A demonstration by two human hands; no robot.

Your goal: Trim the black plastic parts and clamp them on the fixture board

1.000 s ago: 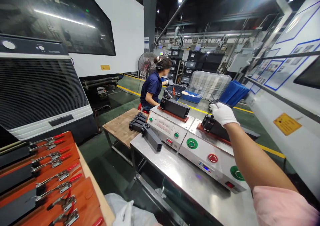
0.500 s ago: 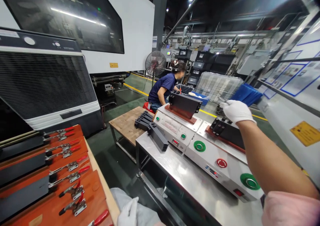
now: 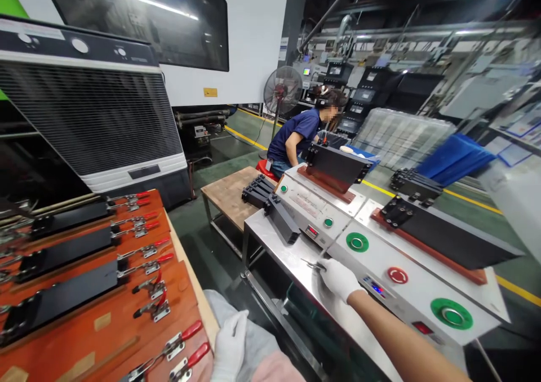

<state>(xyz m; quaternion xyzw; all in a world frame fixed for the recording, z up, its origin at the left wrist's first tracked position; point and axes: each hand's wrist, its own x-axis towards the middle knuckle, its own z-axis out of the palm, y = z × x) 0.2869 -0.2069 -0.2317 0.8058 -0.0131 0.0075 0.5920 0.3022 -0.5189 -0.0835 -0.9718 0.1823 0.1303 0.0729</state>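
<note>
My right hand (image 3: 341, 279), in a white glove, is closed on a small thin metal tool (image 3: 311, 264) over the steel table (image 3: 296, 256). My left hand (image 3: 230, 342), also gloved, rests on my lap beside the wooden edge of the left bench, its fingers loosely extended with nothing visible in them. Behind my right hand is a white machine (image 3: 376, 261) with green and red buttons. Two black parts stand on its brown holders, one at the back (image 3: 337, 169) and a longer one at the right (image 3: 448, 230). Another black part (image 3: 282, 220) lies at the table's left end.
Red-handled clamps (image 3: 163, 306) and black parts (image 3: 76, 292) cover the orange bench (image 3: 127, 342) at left. A low wooden table (image 3: 226, 193) holds several black parts. A person in a dark blue shirt (image 3: 293, 131) sits behind it, near a fan (image 3: 282, 92).
My right hand has come away from the black part on the right holder, down and left to above the steel table, still holding the metal tool. The view has shifted. My left hand stays on my lap.
</note>
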